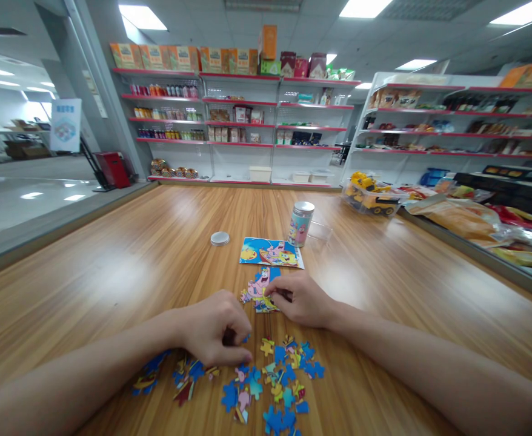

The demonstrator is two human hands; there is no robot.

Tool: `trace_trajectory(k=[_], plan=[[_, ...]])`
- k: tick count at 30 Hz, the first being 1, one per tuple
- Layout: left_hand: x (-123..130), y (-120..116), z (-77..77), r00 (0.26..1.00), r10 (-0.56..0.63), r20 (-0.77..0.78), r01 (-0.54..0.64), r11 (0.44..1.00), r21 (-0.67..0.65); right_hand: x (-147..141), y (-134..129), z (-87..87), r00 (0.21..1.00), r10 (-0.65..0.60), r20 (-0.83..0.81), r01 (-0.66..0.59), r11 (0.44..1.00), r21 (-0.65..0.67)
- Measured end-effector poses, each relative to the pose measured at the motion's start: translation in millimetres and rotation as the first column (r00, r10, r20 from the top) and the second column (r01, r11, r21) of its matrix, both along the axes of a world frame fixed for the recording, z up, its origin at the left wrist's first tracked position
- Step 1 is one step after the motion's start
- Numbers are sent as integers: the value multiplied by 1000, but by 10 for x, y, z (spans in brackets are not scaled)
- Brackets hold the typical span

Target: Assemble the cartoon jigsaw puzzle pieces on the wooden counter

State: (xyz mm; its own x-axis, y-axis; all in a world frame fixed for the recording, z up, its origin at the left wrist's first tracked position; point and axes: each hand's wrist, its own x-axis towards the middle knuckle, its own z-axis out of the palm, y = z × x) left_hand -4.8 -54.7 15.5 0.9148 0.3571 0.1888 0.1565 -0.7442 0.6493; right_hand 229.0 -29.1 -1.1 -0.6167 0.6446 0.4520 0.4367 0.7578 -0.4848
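Note:
A partly joined jigsaw puzzle (257,286) with pink and yellow cartoon figures lies on the wooden table. At its right edge is my right hand (301,298), thumb and forefinger closed on a yellow puzzle piece that they partly cover. My left hand (218,330) is curled nearer to me, with a bit of a blue puzzle piece (246,338) showing at its fingertips. Loose puzzle pieces (288,375) in blue, yellow and pink are scattered below the hands. More pieces (184,393) lie under and beside my left wrist. Just beyond the joined part is a picture card (270,252).
A cartoon-printed can (301,224) stands at the card's right corner; a silver lid (220,238) lies to the left. Further right are a clear bin of yellow toy trucks (369,195) and packaged goods (466,224). Stocked shelves (239,100) rise behind the table.

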Motion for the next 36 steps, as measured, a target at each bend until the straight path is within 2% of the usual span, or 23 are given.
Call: trace_trajectory(k=[4, 7, 9, 11, 13, 15, 19, 23, 28, 31, 36], plan=[[-2, -19, 17, 1000, 23, -3, -23, 1000, -15, 4, -11, 27, 1000, 19, 11, -19, 1000, 4], [6, -22, 29, 995, 100, 23, -102, 990, 93, 22, -55, 69, 996, 85, -1, -85, 996, 20], [8, -10, 29, 992, 117, 38, -121, 979, 162, 33, -98, 94, 979, 200, -26, -199, 979, 33], [5, 3, 26, 995, 89, 44, -96, 978, 186, 34, -140, 107, 938, 346, -30, -344, 938, 43], [-1, 7, 25, 997, 63, 43, -69, 982, 178, 28, -173, 107, 891, 454, 0, -454, 890, 30], [-4, -5, 26, 998, 43, 36, -48, 988, 145, 18, -195, 102, 862, 507, 28, -507, 862, -3], [3, -53, 22, 1000, -12, 15, 12, 999, 50, 1, -247, 103, 824, 564, 59, -561, 825, -63], [12, -72, 26, 999, -46, -13, 46, 999, 18, -13, -313, 131, 771, 626, 116, -619, 780, -91], [9, -46, 80, 997, -54, -48, 52, 998, -29, -16, -359, 175, 767, 627, 136, -616, 779, -115], [8, -34, 96, 997, -47, -55, 43, 996, -74, -34, -438, 178, 776, 612, 150, -607, 790, -85], [2, -19, 82, 997, -50, -60, 44, 994, -102, -106, -548, 140, 791, 582, 189, -601, 797, 62]])
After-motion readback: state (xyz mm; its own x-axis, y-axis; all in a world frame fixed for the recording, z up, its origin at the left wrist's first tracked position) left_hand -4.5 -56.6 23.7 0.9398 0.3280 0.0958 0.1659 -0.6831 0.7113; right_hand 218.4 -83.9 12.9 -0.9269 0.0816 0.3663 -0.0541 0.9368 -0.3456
